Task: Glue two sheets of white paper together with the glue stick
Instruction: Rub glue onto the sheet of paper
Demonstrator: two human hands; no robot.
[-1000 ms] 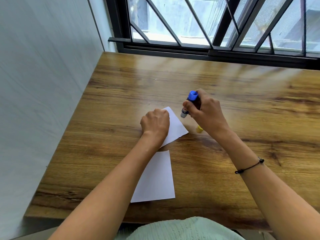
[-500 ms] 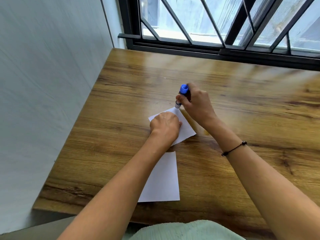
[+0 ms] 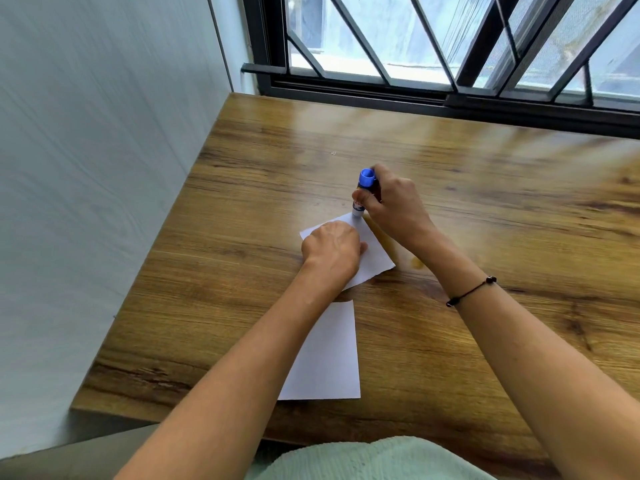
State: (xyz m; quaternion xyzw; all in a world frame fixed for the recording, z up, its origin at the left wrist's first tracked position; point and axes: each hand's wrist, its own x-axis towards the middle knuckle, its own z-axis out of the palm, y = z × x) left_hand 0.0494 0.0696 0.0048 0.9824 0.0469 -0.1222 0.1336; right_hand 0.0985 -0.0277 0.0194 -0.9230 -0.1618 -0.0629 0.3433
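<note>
A small white sheet (image 3: 375,256) lies skewed on the wooden table (image 3: 485,271). My left hand (image 3: 330,252) presses down on it with fingers curled. My right hand (image 3: 389,206) grips a glue stick (image 3: 362,194) with a blue end up, its lower tip touching the sheet's far corner. A second white sheet (image 3: 329,358) lies flat nearer the table's front edge, partly under my left forearm.
A yellowish cap-like bit (image 3: 415,262) shows by my right wrist, mostly hidden. A grey wall (image 3: 104,168) runs along the table's left side. A barred window (image 3: 450,57) lines the far edge.
My right hand carried the glue stick left from beside the sheet down onto its far corner. My left hand shifted slightly on the sheet. The camera view moved left.
</note>
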